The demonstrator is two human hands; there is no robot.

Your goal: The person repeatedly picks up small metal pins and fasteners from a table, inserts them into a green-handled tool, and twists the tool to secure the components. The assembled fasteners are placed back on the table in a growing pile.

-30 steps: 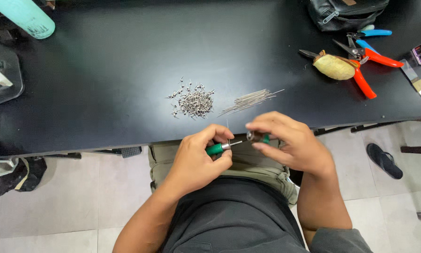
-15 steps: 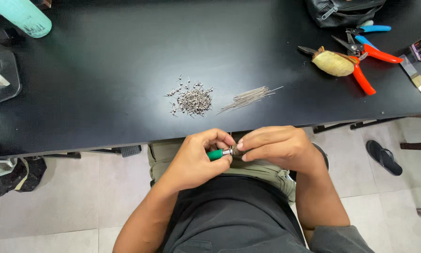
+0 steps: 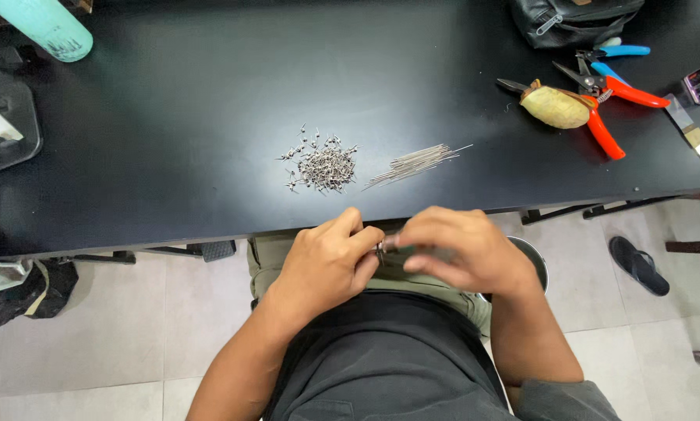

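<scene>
a: what do the fingers hold?
b: left hand point(image 3: 327, 261) and right hand point(image 3: 455, 253) pinch narrowly around a small metal piece point(image 3: 383, 247), fingertips meeting over the lap.
a: around them?
b: pile of metal bits point(image 3: 323, 162) at twelve, thin pins point(image 3: 412, 164) beside it, red cutters point(image 3: 607, 109) at two, on the black table point(image 3: 171, 117).

Left hand point(image 3: 330, 261) curls, fingertips pointing toward three o'clock; right hand point(image 3: 459, 249), blurred, curls toward nine o'clock, fingertips meeting, forearms bent.
</scene>
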